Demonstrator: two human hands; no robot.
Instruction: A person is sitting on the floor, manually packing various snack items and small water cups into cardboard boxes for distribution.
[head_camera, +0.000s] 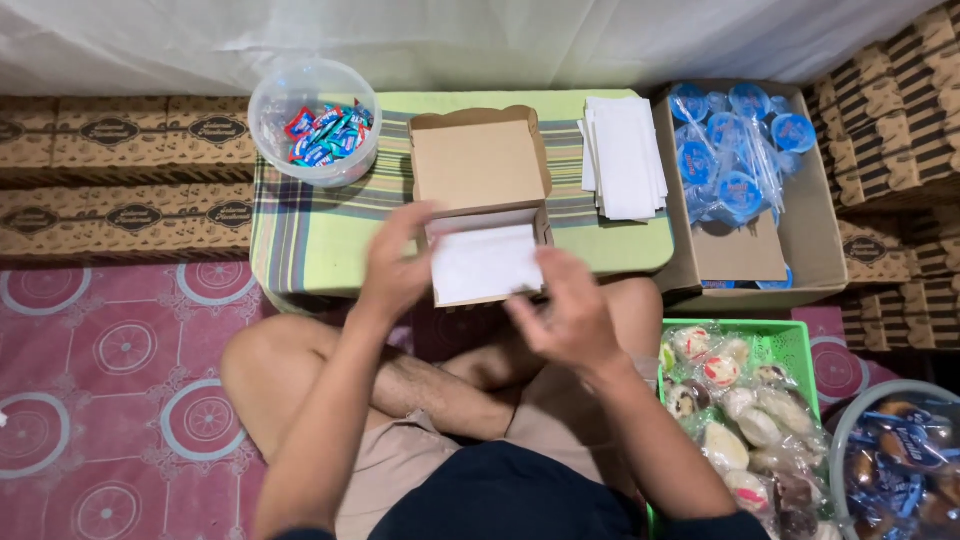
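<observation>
An open brown cardboard box (480, 165) sits on a low table covered with a green striped cloth (310, 235). A white paper sheet (487, 262) lines its bottom half. My left hand (395, 268) touches the left edge of the box and paper, fingers spread. My right hand (568, 310) hovers just below the box's front right corner, fingers loosely curled, holding nothing that I can see. Both hands are slightly blurred.
A clear tub of wrapped candies (315, 120) stands at the table's back left, a stack of white papers (625, 155) at its right. A carton of sealed water cups (745, 150), a green basket of wrapped pastries (745, 410) and a tub of snacks (900, 460) lie right. Stacked brown boxes (120, 175) line the wall.
</observation>
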